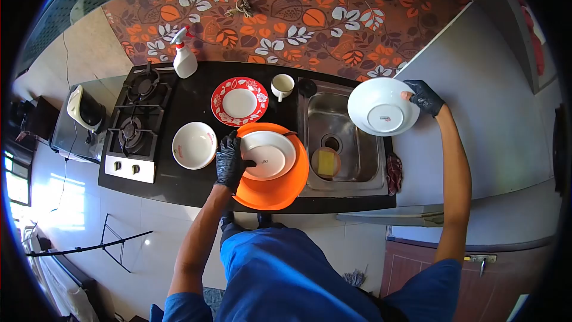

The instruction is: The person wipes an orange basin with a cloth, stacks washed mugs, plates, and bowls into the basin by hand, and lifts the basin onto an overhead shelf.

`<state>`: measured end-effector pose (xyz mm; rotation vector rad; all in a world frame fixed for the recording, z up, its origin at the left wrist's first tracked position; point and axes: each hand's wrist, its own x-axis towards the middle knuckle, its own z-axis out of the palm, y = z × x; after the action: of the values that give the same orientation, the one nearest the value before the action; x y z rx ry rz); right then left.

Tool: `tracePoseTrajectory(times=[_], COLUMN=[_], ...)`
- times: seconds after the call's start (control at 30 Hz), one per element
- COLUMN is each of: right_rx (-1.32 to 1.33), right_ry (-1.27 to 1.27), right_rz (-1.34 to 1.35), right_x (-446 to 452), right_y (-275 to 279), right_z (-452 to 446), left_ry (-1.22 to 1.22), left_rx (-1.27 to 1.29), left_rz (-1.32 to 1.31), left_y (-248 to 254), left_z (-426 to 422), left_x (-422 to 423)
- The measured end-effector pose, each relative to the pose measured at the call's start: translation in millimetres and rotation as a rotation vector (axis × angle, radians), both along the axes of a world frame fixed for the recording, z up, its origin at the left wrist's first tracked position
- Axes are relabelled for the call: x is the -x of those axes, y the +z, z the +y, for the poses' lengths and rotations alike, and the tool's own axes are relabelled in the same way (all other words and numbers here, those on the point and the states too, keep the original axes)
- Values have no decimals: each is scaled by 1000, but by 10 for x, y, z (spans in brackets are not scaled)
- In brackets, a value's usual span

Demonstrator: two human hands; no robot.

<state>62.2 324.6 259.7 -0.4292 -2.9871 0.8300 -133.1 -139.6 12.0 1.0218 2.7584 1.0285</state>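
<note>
Crockery in hand: white bowl (381, 110), held tilted by the right hand (424, 98) at the right edge of the sink (357, 152), underside facing the camera.
Right fingers: closed on the rim, thumb pressed to the underside, the rest hidden behind.
Left hand (230, 164): rested at the left side of an orange basin (271, 195), thumb laid over the white dish (268, 155) in there; fingers are part-curled, and whether anything is actually pinched can't be told.
Weight and feel: probably ceramic, so fairly hefty and totally stiff, judging by the gloss.
Slip and breakage: likely slick in gloves if wet, and easily chipped on that metal sink tbh.
Best hold: rim pinched, thumb on the outside, foot ring supported from below if it feels wobbly.
Bowls: two counted, the held one plus a smaller bowl (195, 145) on the table (196, 98).
White dishes: one seen in the basin; anything stacked underneath can't be made out.
Red floral plate (240, 101): one.
Cup (282, 86): one, just beside that plate.
Sponge (326, 162): one, yellow, in the sink.
Spray bottle (185, 61): one.
Stove (128, 168): one, two burners.
</note>
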Motion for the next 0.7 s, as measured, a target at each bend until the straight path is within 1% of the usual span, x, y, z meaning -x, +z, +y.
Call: tracePoseTrajectory(times=[0.07, 0.1, 0.23, 0.4, 0.6, 0.7], right_rx=[109, 107, 242, 272, 292, 350], right_ry=[-43, -31, -273, -362, -402, -425], right_rz=[38, 36, 55, 100, 74, 94], right_x=[118, 163, 192, 222, 210, 198], right_y=[-8, -24, -98, -164, -206, -232], right_z=[66, 89, 140, 196, 227, 211], left_ry=[12, 25, 12, 11, 14, 12], left_rx=[4, 1, 8, -10, 7, 15], left_rz=[-8, -10, 8, -7, 13, 11], left_y=[0, -6, -22, -8, -1, 3], left_z=[-9, -21, -18, -17, -11, -15], left_x=[1, 0, 11, 4, 2, 7])
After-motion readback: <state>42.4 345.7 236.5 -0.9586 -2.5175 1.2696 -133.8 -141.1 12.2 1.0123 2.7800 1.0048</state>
